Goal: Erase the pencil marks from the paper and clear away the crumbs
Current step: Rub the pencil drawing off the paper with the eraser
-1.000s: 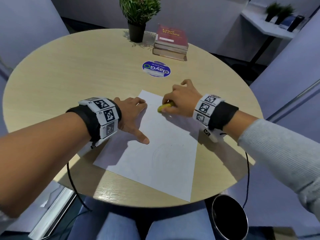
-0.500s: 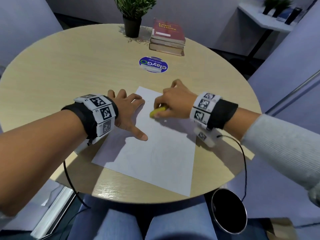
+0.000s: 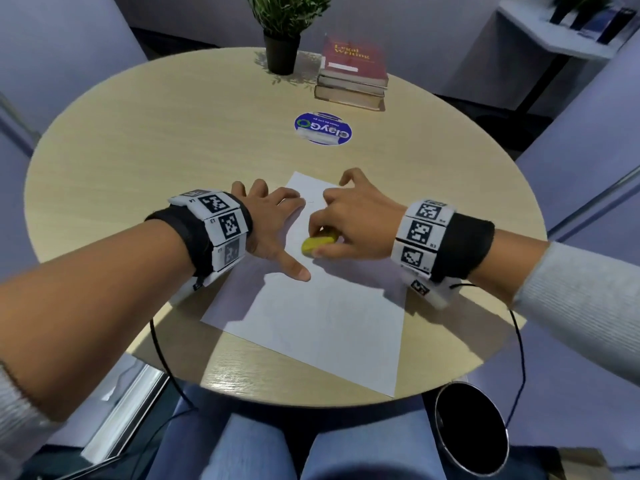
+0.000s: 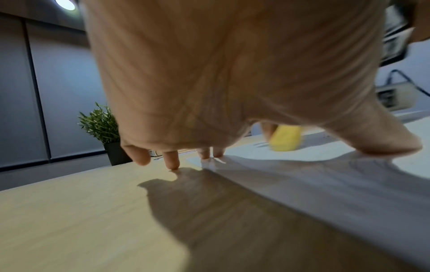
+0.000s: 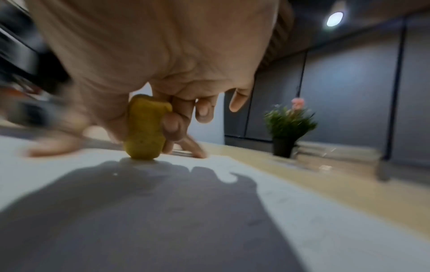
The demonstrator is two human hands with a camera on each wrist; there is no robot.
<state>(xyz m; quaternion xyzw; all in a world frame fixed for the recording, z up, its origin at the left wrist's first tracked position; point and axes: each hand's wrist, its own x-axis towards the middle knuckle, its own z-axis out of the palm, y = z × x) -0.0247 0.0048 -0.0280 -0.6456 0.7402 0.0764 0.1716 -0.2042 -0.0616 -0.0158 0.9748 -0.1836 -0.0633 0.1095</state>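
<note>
We hold a stubby yellow rubber eraser pinched between the thumb and curled fingers of our right hand, its lower end pressed on the white sheet of paper. Our left hand lies spread, its fingers straight, the thumb and inner fingertips pinning the sheet's left side and the outer fingertips on the round pale wood-grain table. Likely risks: should the pinning hand slip, we judge the sheet may crease or tear under the rubbing, and crumbs may smear. Pencil marks are too faint here to place with confidence. Farther along the table stand a small potted green plant, a stack of books topped in red and a round blue sticker. A dark cylindrical bin sits below the near edge. Grey-blue panels wall the room.
</note>
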